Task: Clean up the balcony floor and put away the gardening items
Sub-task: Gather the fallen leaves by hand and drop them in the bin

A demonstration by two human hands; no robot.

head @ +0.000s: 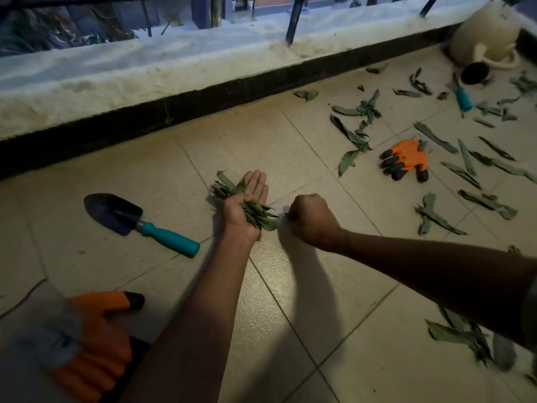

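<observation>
**Left hand cupped under a bundle of leaves**

Left hand is held palm up above the tiled floor, its fingers stretched nearly straight and a bundle of green leaves laid across the palm, with the thumb side closed loosely against it. Right hand is seen just beside it, curled into a fist with the knuckles up; a leaf tip at the bundle's near end appears to be pinched by it, though the fingertips are hidden.

More loose leaves are scattered over the tiles to the right. A trowel with a teal handle lies left of the hands. One orange glove is lying among the far leaves, and another glove is seen blurred at the lower left. A second teal-handled tool and a pale overturned pot are placed near the far corner.
</observation>
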